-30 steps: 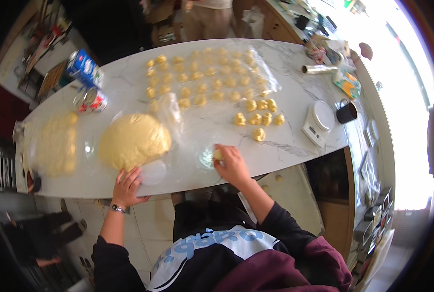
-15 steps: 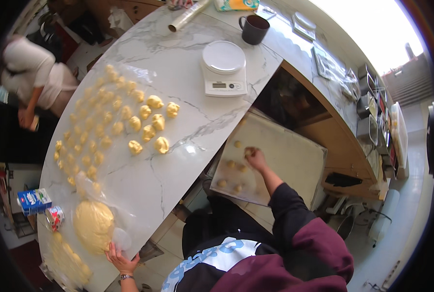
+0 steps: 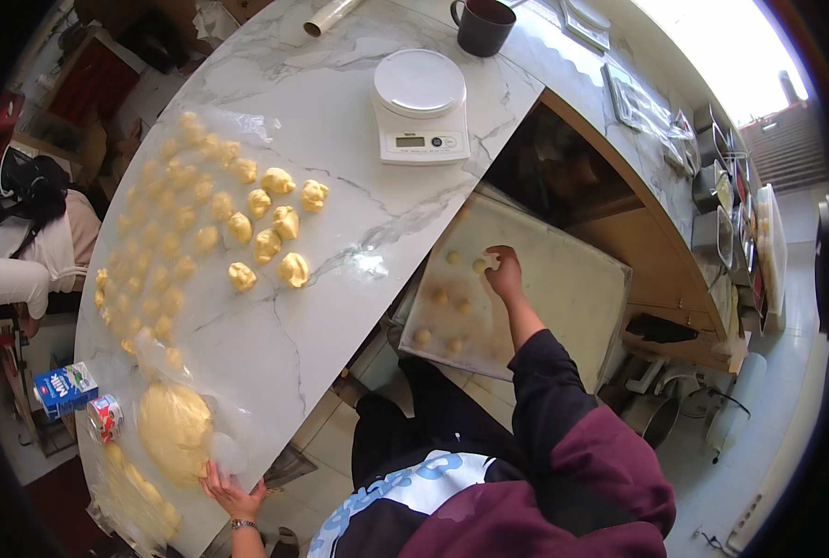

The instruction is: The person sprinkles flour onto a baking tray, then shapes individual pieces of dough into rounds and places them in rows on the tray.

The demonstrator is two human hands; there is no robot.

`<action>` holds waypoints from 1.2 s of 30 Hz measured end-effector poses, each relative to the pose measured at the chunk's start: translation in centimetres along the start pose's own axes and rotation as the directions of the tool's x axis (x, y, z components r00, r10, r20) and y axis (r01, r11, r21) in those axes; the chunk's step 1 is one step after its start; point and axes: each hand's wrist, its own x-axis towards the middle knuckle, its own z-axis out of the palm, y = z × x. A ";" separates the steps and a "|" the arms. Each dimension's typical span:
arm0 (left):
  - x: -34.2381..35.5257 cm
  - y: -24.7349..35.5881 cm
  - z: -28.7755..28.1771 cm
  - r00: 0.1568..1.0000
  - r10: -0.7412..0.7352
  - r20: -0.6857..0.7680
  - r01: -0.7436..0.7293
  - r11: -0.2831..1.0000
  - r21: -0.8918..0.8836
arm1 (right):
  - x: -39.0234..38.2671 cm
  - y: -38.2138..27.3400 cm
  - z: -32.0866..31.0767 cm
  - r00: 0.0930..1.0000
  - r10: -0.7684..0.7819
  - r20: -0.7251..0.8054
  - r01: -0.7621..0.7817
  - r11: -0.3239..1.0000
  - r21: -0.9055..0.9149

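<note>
My left hand (image 3: 232, 495) lies on the table's near edge with fingers spread. Its fingertips are beside a big yellow dough mass (image 3: 174, 430) under clear plastic and a pale translucent disc (image 3: 229, 454). Reaching down to the right, my right hand (image 3: 504, 275) is over a large pale tray (image 3: 563, 298) below table height. Its fingers are curled together around a small whitish thing I cannot make out. Just left of them sits a small dough ball (image 3: 479, 266). Several more dough balls (image 3: 440, 298) stand on the tray's left part.
Several yellow dough lumps (image 3: 285, 222) lie on the marble table (image 3: 340, 200), others under plastic sheeting (image 3: 168, 223). A white kitchen scale (image 3: 421, 107), dark mug (image 3: 484, 28), blue carton (image 3: 66, 389) and can (image 3: 106, 418) stand about. Another person (image 3: 33, 246) is at the left.
My right hand has moved slightly farther over the tray, and a dough ball now shows beside its fingers. My left hand stays put. The other person has shifted, and my view has tilted slightly.
</note>
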 end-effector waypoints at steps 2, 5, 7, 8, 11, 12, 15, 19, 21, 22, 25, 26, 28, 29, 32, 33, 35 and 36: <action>-0.2 0.2 0.1 1.000 -0.020 -0.009 0.020 1.000 0.005 | 0.3 -1.6 -1.2 0.993 0.107 -0.048 -0.100 0.986 0.134; 0.3 0.3 0.3 0.999 -0.021 -0.034 0.020 1.000 -0.009 | 0.3 -1.5 -1.8 0.984 0.155 0.088 -0.161 0.984 0.073; 1.1 0.5 0.2 0.999 -0.027 -0.045 0.026 1.000 -0.004 | -0.5 0.4 -1.0 0.983 0.131 0.130 -0.124 0.990 -0.062; 1.0 0.6 0.1 0.998 -0.033 -0.044 0.034 0.999 0.005 | -0.9 0.5 -0.4 0.980 0.121 0.160 -0.101 0.987 -0.126; 0.2 0.5 0.0 0.998 -0.042 -0.037 0.043 0.999 0.023 | -1.5 0.5 0.9 0.995 -0.026 0.096 0.050 0.964 -0.261; 0.1 0.4 0.0 0.998 -0.042 -0.041 0.043 0.999 0.028 | -1.3 0.5 1.3 0.994 -0.072 0.085 0.090 0.969 -0.230; 0.0 0.3 -0.1 0.999 -0.028 -0.037 0.030 0.999 0.034 | -0.6 1.5 2.1 0.985 -0.145 0.095 0.158 0.976 -0.150; 0.5 0.1 0.1 1.000 -0.012 -0.024 0.013 1.000 0.022 | -0.6 3.6 2.0 0.986 -0.062 0.158 0.078 0.992 -0.098; 0.4 0.2 0.0 1.000 -0.008 -0.027 0.009 1.000 0.018 | -1.2 2.4 1.5 0.990 -0.060 0.130 0.074 0.991 -0.109; 0.3 0.3 -0.1 0.999 -0.004 -0.033 0.004 1.000 0.016 | -1.7 1.4 1.0 0.991 -0.089 0.104 0.103 0.986 -0.132; 0.5 0.5 -0.2 0.999 -0.002 -0.039 0.002 1.000 0.009 | -3.2 -0.5 0.3 0.988 -0.151 0.034 0.155 0.977 -0.145; 0.6 0.6 -0.2 0.999 -0.006 -0.038 0.007 1.000 0.007 | -3.8 -0.9 0.2 0.985 -0.170 0.013 0.170 0.975 -0.141; 0.6 0.4 -0.2 0.999 -0.005 -0.037 0.005 1.000 0.003 | -5.6 -1.2 0.3 0.960 -0.216 0.176 0.230 0.971 -0.059; 0.7 0.5 -0.2 0.999 -0.009 -0.037 0.009 1.000 0.000 | -6.5 -0.9 0.5 0.935 -0.246 0.255 0.258 0.966 -0.015; 0.8 0.7 -0.5 0.999 -0.006 -0.033 0.006 1.000 0.004 | -8.6 0.0 1.1 0.917 -0.215 0.337 0.244 0.969 -0.046; 0.9 0.7 -0.4 0.999 -0.001 -0.038 0.001 1.000 0.001 | -8.7 0.5 1.2 0.925 -0.178 0.335 0.186 0.982 0.007; 0.9 0.6 -0.2 0.999 0.004 -0.044 -0.004 1.000 0.000 | -8.9 0.9 1.3 0.952 -0.076 0.296 0.070 0.997 0.031; 0.8 0.5 -0.2 0.999 0.005 -0.040 -0.005 1.000 0.001 | -9.1 1.1 1.2 0.960 -0.024 0.277 0.012 0.999 0.044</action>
